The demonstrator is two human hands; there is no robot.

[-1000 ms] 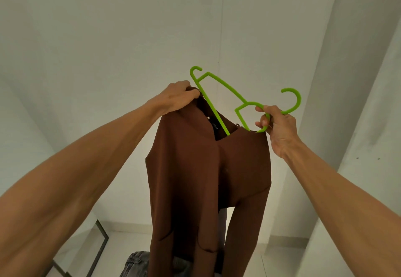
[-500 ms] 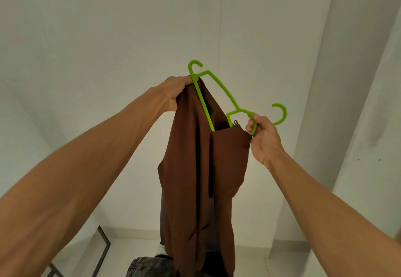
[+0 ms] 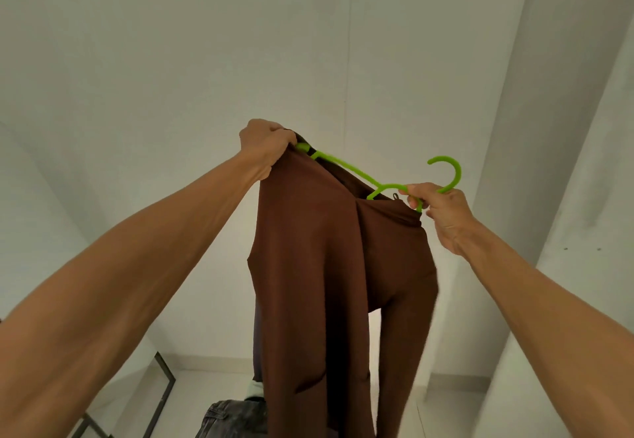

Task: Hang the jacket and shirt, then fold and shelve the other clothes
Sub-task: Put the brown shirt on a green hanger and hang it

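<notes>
hanging step: left hand (image 3: pixel 266 144) pinches brown fabric jacket (image 3: pixel 319 266) over bright green plastic hanger (image 3: pixel 343 165) end, right hand (image 3: pixel 442 218) grips hanger neck; next likely needs a rail.

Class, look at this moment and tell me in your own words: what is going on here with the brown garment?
A person is fitting a brown garment onto a green hanger, both held up in the air. The left hand grips the garment's shoulder at one hanger end; the right hand pinches the hanger just below its hook. The garment is not yet hung on any rail, and none is in view. Grey denim lies below.
</notes>
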